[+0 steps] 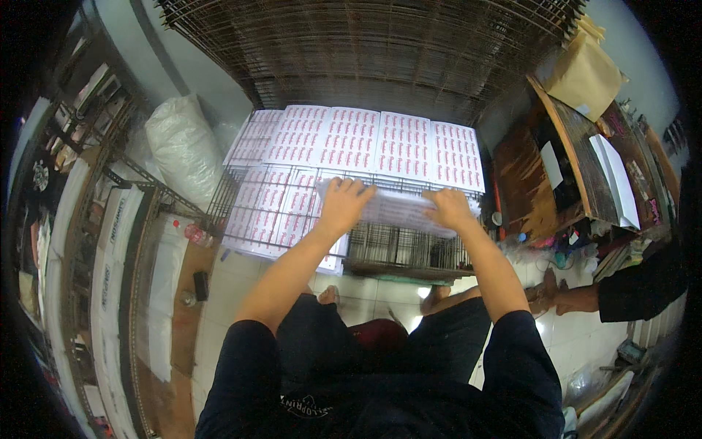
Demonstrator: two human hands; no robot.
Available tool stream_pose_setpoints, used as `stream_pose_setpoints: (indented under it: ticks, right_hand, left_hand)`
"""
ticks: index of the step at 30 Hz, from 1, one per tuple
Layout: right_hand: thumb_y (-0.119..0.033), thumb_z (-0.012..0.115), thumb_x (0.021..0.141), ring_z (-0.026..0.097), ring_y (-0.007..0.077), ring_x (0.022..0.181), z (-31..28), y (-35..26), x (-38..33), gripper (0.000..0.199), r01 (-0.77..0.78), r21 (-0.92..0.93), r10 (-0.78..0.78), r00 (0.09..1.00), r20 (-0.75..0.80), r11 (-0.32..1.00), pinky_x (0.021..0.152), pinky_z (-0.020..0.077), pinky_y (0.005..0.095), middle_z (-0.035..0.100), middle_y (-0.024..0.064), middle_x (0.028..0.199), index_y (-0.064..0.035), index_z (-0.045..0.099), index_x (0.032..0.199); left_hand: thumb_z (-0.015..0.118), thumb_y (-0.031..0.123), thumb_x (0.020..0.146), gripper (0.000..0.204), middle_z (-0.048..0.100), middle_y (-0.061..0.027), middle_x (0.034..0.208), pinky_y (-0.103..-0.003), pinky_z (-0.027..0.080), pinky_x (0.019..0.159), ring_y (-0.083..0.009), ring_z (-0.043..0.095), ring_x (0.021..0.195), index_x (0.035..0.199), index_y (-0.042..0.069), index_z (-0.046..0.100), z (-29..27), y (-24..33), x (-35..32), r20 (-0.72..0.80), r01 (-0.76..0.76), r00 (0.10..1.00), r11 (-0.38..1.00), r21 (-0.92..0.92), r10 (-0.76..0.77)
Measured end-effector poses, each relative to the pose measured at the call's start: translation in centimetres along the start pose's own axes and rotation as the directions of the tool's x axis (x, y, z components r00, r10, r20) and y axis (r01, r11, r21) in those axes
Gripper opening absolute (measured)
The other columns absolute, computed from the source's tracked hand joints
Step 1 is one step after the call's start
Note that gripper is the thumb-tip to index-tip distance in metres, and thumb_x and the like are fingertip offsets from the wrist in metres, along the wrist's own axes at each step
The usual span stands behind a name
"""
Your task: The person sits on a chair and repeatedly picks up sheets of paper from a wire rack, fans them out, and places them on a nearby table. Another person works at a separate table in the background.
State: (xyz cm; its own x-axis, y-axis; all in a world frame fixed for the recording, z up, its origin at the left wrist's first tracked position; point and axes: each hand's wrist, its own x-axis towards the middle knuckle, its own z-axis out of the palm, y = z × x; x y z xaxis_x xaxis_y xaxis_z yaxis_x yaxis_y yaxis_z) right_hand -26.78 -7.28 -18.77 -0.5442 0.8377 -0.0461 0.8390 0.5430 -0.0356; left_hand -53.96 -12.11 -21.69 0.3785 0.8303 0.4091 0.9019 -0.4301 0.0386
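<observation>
My left hand (345,203) and my right hand (450,209) hold a bundle of white sheets (398,212) between them, each closed on one end. The bundle is smeared by motion, and its print and sheet count cannot be made out. Beneath it lies the wire rack (398,238), whose near right part shows bare grid. White sheets printed with rows of red marks (351,139) cover the rack's far row. More such printed sheets (267,205) lie on its near left part, beside my left forearm.
Stacked wire racks (380,58) tilt up behind. At left are a white sack (183,150), shelving (110,271) and a plastic bottle (196,234). A wooden cabinet (537,175) stands at right, bearing a brown paper package (585,73). Another person's leg (578,298) reaches in at right.
</observation>
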Motion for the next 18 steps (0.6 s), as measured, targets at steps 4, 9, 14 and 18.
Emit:
stream_pose_setpoints:
  ticks: [4, 9, 14, 18]
  right_hand:
    - [-0.032, 0.071, 0.072, 0.065, 0.0279, 0.083, -2.4, 0.2, 0.8, 0.051, -0.01, 0.007, 0.011, 0.998, -0.067, 1.0, 0.077, 0.0485, 0.0427, 0.066, 0.0131, 0.084, -0.0188, 0.055, 0.119]
    - [-0.034, 0.068, 0.076, 0.064, 0.0249, 0.086, 1.4, 0.2, 0.0, 0.041, -0.112, -0.064, 0.12, 0.982, 0.147, 0.992, 0.082, 0.0489, 0.0416, 0.067, 0.0103, 0.089, -0.02, 0.06, 0.114]
    - [-0.027, 0.064, 0.077, 0.065, 0.0247, 0.085, -1.2, 3.0, 1.5, 0.028, -0.057, 0.08, 0.048, 0.993, 0.112, 0.995, 0.078, 0.0508, 0.0411, 0.068, 0.0106, 0.091, -0.0212, 0.067, 0.105]
    - [-0.029, 0.067, 0.073, 0.064, 0.0312, 0.087, -3.7, 4.5, 1.8, 0.032, -0.007, 0.152, -0.005, 0.997, 0.081, 0.988, 0.076, 0.0498, 0.0436, 0.067, 0.0122, 0.091, -0.0209, 0.066, 0.104]
  left_hand:
    - [0.063, 0.01, 0.073, 0.046, 0.058, -0.0071, 0.099, -0.049, 0.033, 0.097, -0.0247, 0.054, 0.1, 0.117, 0.019, 0.057, -0.8, -0.3, 1.5, -0.053, 0.012, 0.999, 0.998, 0.067, -0.008]
    - [0.063, 0.008, 0.071, 0.044, 0.058, -0.0076, 0.095, -0.048, 0.034, 0.098, -0.0247, 0.055, 0.097, 0.114, 0.019, 0.057, 2.7, -1.7, 0.3, 0.09, -0.015, 0.996, 0.994, 0.106, 0.005]
    - [0.058, 0.009, 0.076, 0.029, 0.057, -0.0071, 0.091, -0.047, 0.035, 0.095, -0.0256, 0.054, 0.093, 0.104, 0.015, 0.059, 0.8, -2.4, 4.0, 0.111, 0.047, 0.993, 0.999, -0.005, -0.046]
    - [0.055, 0.011, 0.08, 0.032, 0.055, -0.0087, 0.096, -0.047, 0.032, 0.097, -0.0255, 0.053, 0.098, 0.112, 0.014, 0.057, -1.1, -3.0, 5.7, 0.01, -0.043, 0.999, 0.999, -0.018, 0.043]
